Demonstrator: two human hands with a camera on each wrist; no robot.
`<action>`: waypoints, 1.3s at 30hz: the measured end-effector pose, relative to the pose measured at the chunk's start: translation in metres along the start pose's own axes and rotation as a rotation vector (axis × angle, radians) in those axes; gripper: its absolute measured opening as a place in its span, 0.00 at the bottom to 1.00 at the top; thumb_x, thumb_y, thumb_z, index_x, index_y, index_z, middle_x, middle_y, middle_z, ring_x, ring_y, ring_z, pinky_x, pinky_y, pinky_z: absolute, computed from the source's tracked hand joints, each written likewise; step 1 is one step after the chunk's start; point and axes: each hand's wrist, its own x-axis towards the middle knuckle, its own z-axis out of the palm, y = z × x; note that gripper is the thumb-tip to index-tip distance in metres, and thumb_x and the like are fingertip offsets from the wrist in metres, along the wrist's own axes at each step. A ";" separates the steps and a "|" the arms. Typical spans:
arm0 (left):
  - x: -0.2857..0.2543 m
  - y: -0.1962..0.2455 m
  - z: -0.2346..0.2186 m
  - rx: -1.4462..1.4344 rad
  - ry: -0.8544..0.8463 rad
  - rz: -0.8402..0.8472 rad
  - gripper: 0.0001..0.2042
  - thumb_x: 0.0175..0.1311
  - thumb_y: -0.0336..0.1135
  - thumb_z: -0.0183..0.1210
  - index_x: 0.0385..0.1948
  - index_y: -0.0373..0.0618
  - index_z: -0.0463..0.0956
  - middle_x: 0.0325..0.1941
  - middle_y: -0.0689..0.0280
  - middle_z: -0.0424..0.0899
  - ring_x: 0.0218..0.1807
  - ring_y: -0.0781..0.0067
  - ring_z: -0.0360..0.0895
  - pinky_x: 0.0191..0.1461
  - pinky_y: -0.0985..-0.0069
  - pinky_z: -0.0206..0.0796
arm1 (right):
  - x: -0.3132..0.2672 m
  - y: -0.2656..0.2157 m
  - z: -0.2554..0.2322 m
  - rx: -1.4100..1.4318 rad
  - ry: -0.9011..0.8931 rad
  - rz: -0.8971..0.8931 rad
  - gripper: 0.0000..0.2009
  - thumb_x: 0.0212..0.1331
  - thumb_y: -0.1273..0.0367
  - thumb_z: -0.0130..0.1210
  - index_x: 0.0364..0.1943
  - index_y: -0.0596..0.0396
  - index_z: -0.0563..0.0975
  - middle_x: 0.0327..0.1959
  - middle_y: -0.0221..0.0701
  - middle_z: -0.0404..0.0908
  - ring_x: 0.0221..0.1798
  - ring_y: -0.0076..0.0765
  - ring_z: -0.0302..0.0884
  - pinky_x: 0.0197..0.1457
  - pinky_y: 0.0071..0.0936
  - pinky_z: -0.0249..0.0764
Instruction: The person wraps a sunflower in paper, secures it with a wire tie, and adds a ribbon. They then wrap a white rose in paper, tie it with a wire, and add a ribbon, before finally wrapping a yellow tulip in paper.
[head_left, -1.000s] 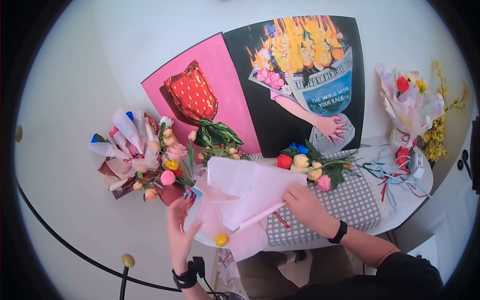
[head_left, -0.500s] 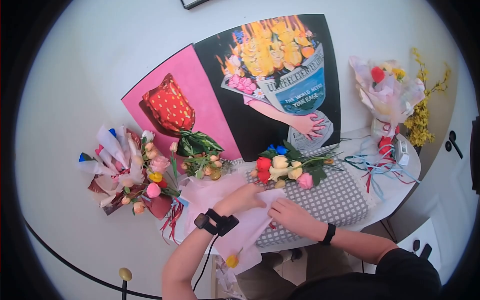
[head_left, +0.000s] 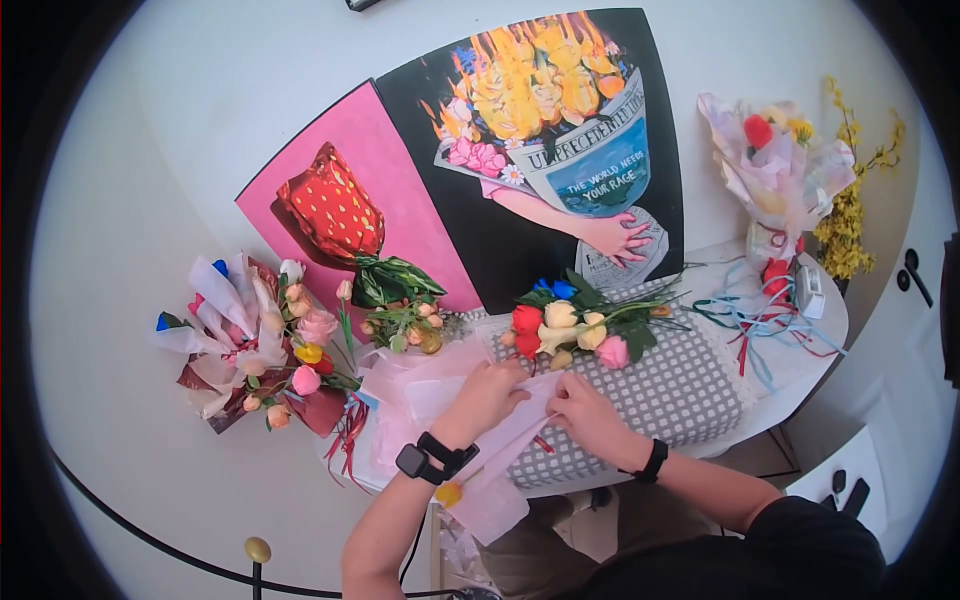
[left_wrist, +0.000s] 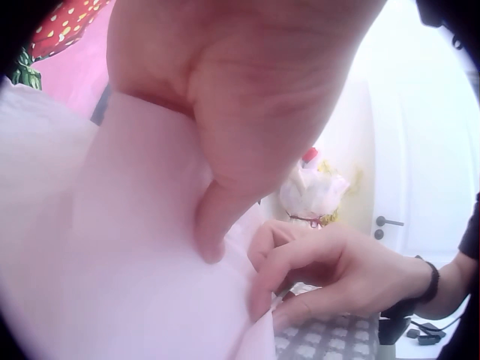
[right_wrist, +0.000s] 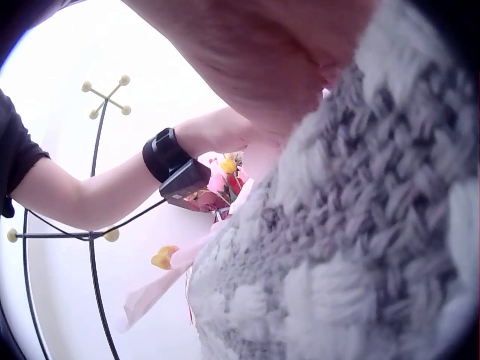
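A sheet of pale pink wrapping paper (head_left: 430, 390) lies across the left half of the table, folded over on itself. My right hand (head_left: 590, 415) pinches its right-hand edge between thumb and curled fingers. Just left of it, my left hand (head_left: 485, 400) grips the folded upper layer, thumb (left_wrist: 214, 232) on the near face and fingers hidden behind. A yellow tulip (head_left: 448, 494) sticks out of the paper's lower end. Beyond both hands lies a bunch of red, cream, pink and blue flowers (head_left: 560, 330) with green stems.
A grey-and-white checked cloth (head_left: 670, 405) covers the table's middle. Wrapped bouquets stand at left (head_left: 240, 330) and right (head_left: 775, 180). Blue and red ribbons (head_left: 760, 320) tangle near the right end. Two painted boards (head_left: 560, 150) lean on the wall behind.
My left hand has swung from the paper's left side across to its right edge, beside the right hand, and taken hold there. The raised paper has come down lower.
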 end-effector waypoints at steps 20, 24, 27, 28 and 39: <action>-0.010 0.028 -0.013 0.199 0.066 0.148 0.07 0.52 0.26 0.65 0.30 0.42 0.77 0.34 0.59 0.79 0.37 0.54 0.79 0.44 0.62 0.68 | 0.010 0.028 -0.018 0.585 -0.156 0.549 0.14 0.56 0.79 0.65 0.45 0.66 0.76 0.28 0.36 0.83 0.27 0.30 0.84 0.27 0.29 0.77; -0.016 0.030 -0.007 0.288 0.099 0.221 0.07 0.49 0.25 0.64 0.30 0.43 0.77 0.35 0.62 0.78 0.38 0.59 0.78 0.45 0.65 0.67 | 0.013 0.031 -0.021 0.617 -0.323 0.587 0.12 0.62 0.78 0.59 0.48 0.70 0.81 0.30 0.35 0.84 0.24 0.25 0.82 0.21 0.24 0.74; -0.019 0.034 -0.009 0.355 0.080 0.249 0.08 0.47 0.24 0.63 0.31 0.44 0.77 0.37 0.64 0.78 0.39 0.61 0.77 0.45 0.66 0.67 | 0.013 0.029 -0.021 0.644 -0.367 0.594 0.12 0.65 0.78 0.55 0.50 0.70 0.80 0.34 0.37 0.86 0.24 0.24 0.82 0.21 0.24 0.75; -0.019 0.035 -0.009 0.346 0.096 0.262 0.09 0.47 0.24 0.63 0.31 0.43 0.78 0.37 0.64 0.78 0.39 0.61 0.77 0.45 0.66 0.67 | 0.012 0.032 -0.018 0.644 -0.367 0.593 0.12 0.65 0.78 0.55 0.50 0.70 0.80 0.34 0.37 0.86 0.24 0.24 0.82 0.21 0.24 0.75; -0.048 0.011 0.026 0.273 0.002 0.196 0.14 0.47 0.23 0.62 0.39 0.43 0.79 0.45 0.63 0.81 0.48 0.60 0.79 0.52 0.63 0.72 | 0.001 0.052 -0.003 0.922 -0.416 0.722 0.11 0.74 0.74 0.49 0.50 0.64 0.80 0.26 0.30 0.81 0.22 0.22 0.76 0.23 0.21 0.70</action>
